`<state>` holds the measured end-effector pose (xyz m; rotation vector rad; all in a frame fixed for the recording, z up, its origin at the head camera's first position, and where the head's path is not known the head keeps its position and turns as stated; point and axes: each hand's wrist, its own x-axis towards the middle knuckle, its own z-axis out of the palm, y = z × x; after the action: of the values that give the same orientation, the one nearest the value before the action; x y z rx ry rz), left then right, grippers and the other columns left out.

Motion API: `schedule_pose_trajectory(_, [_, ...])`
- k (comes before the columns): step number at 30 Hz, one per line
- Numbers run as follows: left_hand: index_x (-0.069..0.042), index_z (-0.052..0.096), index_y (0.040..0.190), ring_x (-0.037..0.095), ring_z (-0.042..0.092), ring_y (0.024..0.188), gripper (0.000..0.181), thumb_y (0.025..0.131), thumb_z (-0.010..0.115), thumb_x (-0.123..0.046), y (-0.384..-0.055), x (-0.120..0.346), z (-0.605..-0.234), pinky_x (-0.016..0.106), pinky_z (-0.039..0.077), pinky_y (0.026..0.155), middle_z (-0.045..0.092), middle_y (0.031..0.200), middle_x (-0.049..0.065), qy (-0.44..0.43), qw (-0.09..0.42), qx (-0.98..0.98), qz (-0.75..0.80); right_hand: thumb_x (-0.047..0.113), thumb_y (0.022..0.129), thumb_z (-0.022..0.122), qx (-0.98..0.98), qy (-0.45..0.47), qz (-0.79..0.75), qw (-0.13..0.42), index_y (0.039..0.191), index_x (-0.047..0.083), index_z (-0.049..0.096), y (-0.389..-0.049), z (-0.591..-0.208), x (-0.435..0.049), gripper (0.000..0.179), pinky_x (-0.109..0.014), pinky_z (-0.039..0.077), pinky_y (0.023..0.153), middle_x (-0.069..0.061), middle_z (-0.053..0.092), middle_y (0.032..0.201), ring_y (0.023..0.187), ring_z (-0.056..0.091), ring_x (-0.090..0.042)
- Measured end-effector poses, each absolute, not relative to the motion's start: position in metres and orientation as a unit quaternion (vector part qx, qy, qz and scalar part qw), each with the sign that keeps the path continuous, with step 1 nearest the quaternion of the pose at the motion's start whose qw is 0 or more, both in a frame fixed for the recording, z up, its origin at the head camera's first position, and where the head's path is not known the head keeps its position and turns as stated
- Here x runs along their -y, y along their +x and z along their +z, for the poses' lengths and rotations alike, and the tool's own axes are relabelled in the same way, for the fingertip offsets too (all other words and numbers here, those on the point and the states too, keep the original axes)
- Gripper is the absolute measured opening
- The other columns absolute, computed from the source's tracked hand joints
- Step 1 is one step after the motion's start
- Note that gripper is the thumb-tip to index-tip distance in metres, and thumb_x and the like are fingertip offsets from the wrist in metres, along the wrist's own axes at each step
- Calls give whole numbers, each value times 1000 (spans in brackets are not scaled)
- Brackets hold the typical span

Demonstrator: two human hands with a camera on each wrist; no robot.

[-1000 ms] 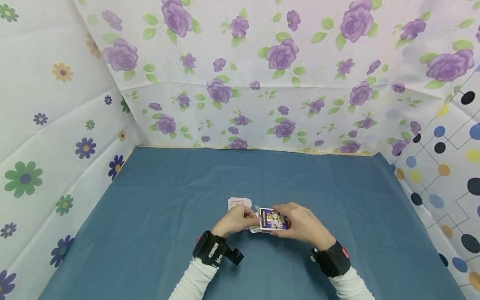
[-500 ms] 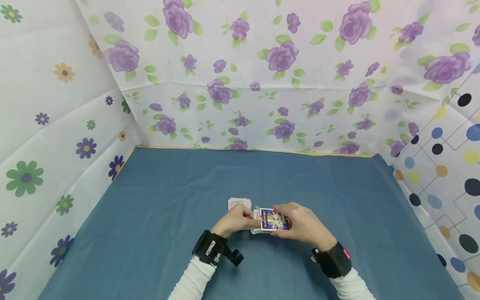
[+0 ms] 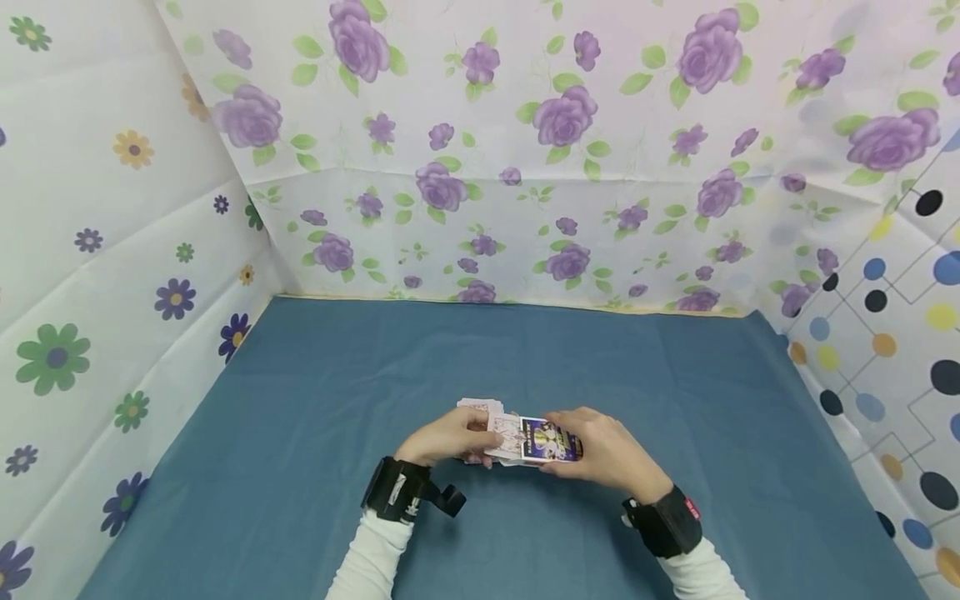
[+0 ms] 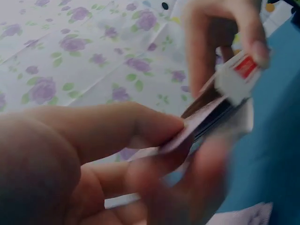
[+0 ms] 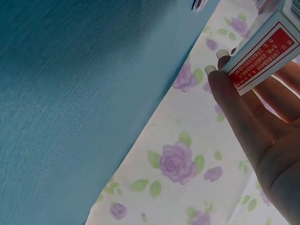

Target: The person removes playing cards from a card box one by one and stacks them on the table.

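Observation:
My right hand (image 3: 609,450) grips a purple-fronted playing card box (image 3: 551,440) by its right end, just above the cloth. From the box's open left end sticks a stack of white-and-red patterned playing cards (image 3: 506,434). My left hand (image 3: 444,437) pinches that stack between thumb and fingers. In the left wrist view the cards (image 4: 199,119) lie partly inside the box, and the fingers are blurred. A red label shows on the box (image 5: 262,58) in the right wrist view. Behind my left fingers a loose pile of playing cards (image 3: 482,405) lies on the cloth, partly hidden.
A blue cloth (image 3: 360,358) covers the table. White sheeting with purple roses (image 3: 562,117) hangs along the far edge. Flowered sheeting stands at the left, and dotted sheeting (image 3: 873,342) at the right.
My left hand has moved left, drawing the cards further out of the box. Over the same second, the right hand and the box have stayed nearly still.

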<state>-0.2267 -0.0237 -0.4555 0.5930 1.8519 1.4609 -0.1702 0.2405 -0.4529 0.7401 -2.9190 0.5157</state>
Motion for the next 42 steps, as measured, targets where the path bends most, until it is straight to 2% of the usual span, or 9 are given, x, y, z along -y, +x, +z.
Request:
schedule_pose_trajectory(4, [5, 52, 127, 17, 72, 69, 33, 98, 53, -9, -231, 35, -453, 29, 49, 62, 71, 91, 18, 233, 368, -681, 588, 62, 79, 70, 955, 240, 167, 43, 129, 13, 63, -171, -454, -242, 70, -41, 52, 85, -5, 67, 120, 108, 63, -20])
schedule_pose_trajectory(6, [7, 43, 137, 17, 72, 73, 44, 97, 53, -7, -233, 39, -452, 31, 52, 67, 72, 94, 19, 226, 367, -674, 600, 61, 78, 71, 955, 240, 167, 43, 129, 12, 63, -171, -454, -242, 70, -41, 52, 85, -5, 67, 120, 108, 63, -21])
schedule_pose_trajectory(9, [8, 36, 142, 16, 71, 75, 53, 95, 55, -5, -236, 45, -450, 36, 53, 75, 71, 90, 15, 209, 349, -683, 607, 58, 78, 72, 955, 240, 168, 43, 129, 12, 63, -171, -453, -242, 69, -41, 52, 86, -6, 67, 120, 108, 63, -21])
schedule_pose_trajectory(16, [10, 49, 129, 9, 65, 75, 40, 93, 58, -4, -241, 51, -454, 32, 52, 81, 68, 84, -1, 168, 307, -687, 637, 54, 78, 74, 957, 235, 165, 38, 129, 12, 62, -171, -451, -241, 68, -41, 52, 85, -7, 67, 121, 109, 63, -22])
schedule_pose_trajectory(20, [7, 55, 124, 11, 65, 72, 36, 92, 62, -8, -241, 51, -457, 36, 52, 84, 68, 74, -4, 110, 263, -697, 657, 53, 78, 75, 957, 235, 167, 36, 129, 12, 62, -170, -451, -241, 67, -41, 52, 86, -7, 67, 122, 110, 63, -22])
schedule_pose_trajectory(25, [2, 64, 113, 18, 64, 69, 26, 92, 66, -13, -245, 48, -466, 39, 52, 81, 68, 71, 0, 40, 188, -722, 664, 55, 78, 74, 958, 233, 163, 36, 129, 13, 62, -170, -452, -242, 67, -41, 52, 86, -7, 66, 122, 110, 63, -22])
schedule_pose_trajectory(32, [3, 70, 109, 10, 60, 64, 25, 90, 69, -12, -251, 47, -490, 31, 53, 72, 71, 84, 9, -12, 100, -751, 653, 56, 78, 74, 958, 231, 163, 34, 128, 12, 63, -170, -455, -242, 68, -40, 52, 85, -6, 67, 121, 108, 63, -21])
schedule_pose_trajectory(36, [2, 72, 105, 10, 59, 60, 21, 89, 69, -11, -252, 44, -496, 27, 51, 64, 71, 85, 14, -24, 66, -772, 631, 57, 78, 73, 958, 232, 165, 32, 128, 12, 63, -170, -457, -243, 68, -40, 52, 85, -6, 67, 121, 107, 63, -20])
schedule_pose_trajectory(42, [2, 73, 103, 12, 62, 59, 18, 89, 69, -10, -252, 37, -499, 27, 49, 61, 72, 88, 19, -25, 29, -799, 600, 57, 78, 73, 957, 236, 168, 35, 128, 12, 63, -170, -460, -243, 68, -40, 52, 84, -6, 67, 120, 106, 63, -19])
